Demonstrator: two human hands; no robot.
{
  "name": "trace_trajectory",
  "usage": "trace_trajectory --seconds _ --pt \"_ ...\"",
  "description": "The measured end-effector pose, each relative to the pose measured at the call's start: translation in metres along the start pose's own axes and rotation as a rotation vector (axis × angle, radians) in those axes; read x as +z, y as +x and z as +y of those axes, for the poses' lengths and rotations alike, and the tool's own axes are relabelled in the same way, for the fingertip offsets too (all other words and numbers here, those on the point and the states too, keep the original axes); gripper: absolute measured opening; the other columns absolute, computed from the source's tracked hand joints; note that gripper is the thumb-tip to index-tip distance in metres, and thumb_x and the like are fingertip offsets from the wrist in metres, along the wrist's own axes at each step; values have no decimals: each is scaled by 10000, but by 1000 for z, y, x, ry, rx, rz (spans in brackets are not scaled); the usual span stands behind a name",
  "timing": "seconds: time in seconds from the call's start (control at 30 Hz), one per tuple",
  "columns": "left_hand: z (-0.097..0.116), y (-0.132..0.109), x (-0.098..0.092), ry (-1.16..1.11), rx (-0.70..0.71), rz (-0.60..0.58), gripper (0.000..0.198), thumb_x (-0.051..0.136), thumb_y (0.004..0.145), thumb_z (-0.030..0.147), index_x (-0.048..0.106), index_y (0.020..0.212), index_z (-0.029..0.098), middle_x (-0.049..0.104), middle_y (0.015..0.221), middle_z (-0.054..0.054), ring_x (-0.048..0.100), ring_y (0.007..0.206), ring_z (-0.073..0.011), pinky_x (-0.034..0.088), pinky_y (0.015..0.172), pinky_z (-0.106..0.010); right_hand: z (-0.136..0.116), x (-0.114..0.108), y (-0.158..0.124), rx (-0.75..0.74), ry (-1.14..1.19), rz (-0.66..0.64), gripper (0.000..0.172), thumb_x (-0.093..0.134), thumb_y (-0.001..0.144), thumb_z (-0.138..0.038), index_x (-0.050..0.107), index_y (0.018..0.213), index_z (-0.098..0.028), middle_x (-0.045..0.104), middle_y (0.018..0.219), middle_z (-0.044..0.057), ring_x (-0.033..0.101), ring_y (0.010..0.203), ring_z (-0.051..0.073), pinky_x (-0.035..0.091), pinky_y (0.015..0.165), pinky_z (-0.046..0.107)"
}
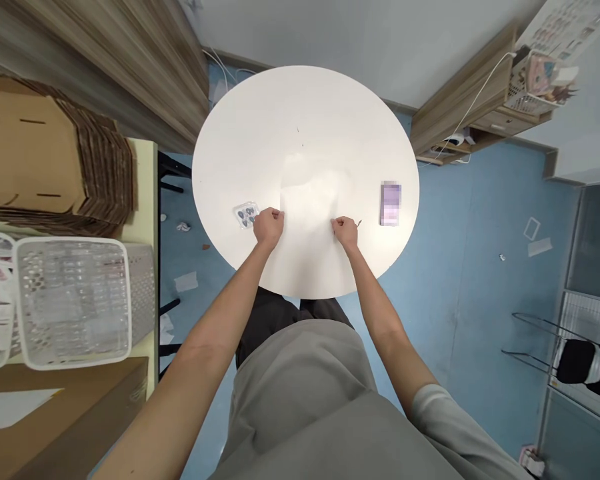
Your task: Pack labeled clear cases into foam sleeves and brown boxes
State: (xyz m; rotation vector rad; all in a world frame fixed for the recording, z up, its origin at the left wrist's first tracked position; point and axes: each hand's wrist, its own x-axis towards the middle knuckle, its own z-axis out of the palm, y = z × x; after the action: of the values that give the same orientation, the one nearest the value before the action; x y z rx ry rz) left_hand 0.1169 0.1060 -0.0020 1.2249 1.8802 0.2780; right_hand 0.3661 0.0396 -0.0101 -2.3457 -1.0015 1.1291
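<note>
A pale sheet (307,223) is in hand, placed midway between the left and right edges of the round desk (250,120), toward the near edge; its outline fades into the white top. The left hand (269,227) pinches one side of it, the right hand (345,233) the other. The step looks like holding or straightening the sheet; the next move seems to call for an even grip. A clear pack (246,215) sits just beside the left hand, a blurred purple item (391,205) near the right edge.
</note>
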Motion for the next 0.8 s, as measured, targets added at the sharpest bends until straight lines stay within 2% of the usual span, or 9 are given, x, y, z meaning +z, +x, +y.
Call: trace_trajectory --seconds 0.13,0.3,0.37,0.47,0.53,0.6,0.67,0.73,0.8 --pt "3 1 -7 97 -10 -26 152 658 1021 303 777 997 212 838 1117 -125 757 1097 -322 547 1023 -422 -6 -6 0 14 -52 43 227 647 1007 -382 724 845 -242 798 876 62 732 855 248 570 877 389" --pt "-2 -8 -13 242 29 -109 202 617 1051 326 790 1085 229 845 1185 -93 764 1122 -300 577 1006 -389 -9 -15 -12 67 -163 -5 221 634 1067 -350 749 926 -224 830 1012 66 758 942 233 568 883 348" --pt "-2 -11 -15 300 65 -111 260 636 1047 354 776 1224 224 826 1254 -112 761 1164 -326 585 1036 -424 -10 -18 -17 93 -197 -4 221 648 1080 -388 767 1000 -219 833 1066 82 769 1002 250 582 915 364" --pt "7 -8 -18 380 220 -64 622 707 1024 423 588 1590 192 679 1545 -198 697 1350 -401 557 1132 -506 -16 -22 -17 -6 -257 83 320 621 1099 -443 765 1239 -193 806 1252 150 751 1175 303 592 1048 448" --pt "19 1 -15 431 428 -94 920 768 996 510 377 1754 164 472 1747 -258 531 1563 -458 454 1260 -556 -26 -18 -12 -204 -309 131 478 551 1128 -475 684 1462 -161 698 1507 217 642 1427 347 526 1204 525" --pt "32 14 -7 485 661 -191 1199 829 930 638 208 1818 126 255 1857 -286 270 1719 -495 275 1371 -598 -41 -9 -3 -422 -377 103 647 470 1154 -541 527 1660 -143 474 1758 232 390 1678 369 385 1344 582" --pt "43 27 6 542 820 -289 1408 855 853 750 96 1831 81 104 1888 -302 66 1764 -507 119 1407 -632 -54 5 7 -569 -460 8 775 399 1162 -622 364 1774 -147 281 1875 194 165 1779 359 263 1411 601" --pt "45 39 18 593 882 -350 1515 862 802 806 47 1828 45 34 1885 -320 -15 1766 -511 33 1408 -652 -61 20 16 -648 -532 -86 834 351 1161 -664 290 1810 -143 203 1905 170 95 1796 339 186 1440 582" --pt "40 49 25 638 879 -377 1567 864 767 840 37 1826 35 4 1879 -333 -41 1761 -524 -4 1401 -673 -59 29 23 -676 -580 -143 857 339 1158 -684 274 1819 -142 180 1911 161 91 1798 326 147 1452 569"
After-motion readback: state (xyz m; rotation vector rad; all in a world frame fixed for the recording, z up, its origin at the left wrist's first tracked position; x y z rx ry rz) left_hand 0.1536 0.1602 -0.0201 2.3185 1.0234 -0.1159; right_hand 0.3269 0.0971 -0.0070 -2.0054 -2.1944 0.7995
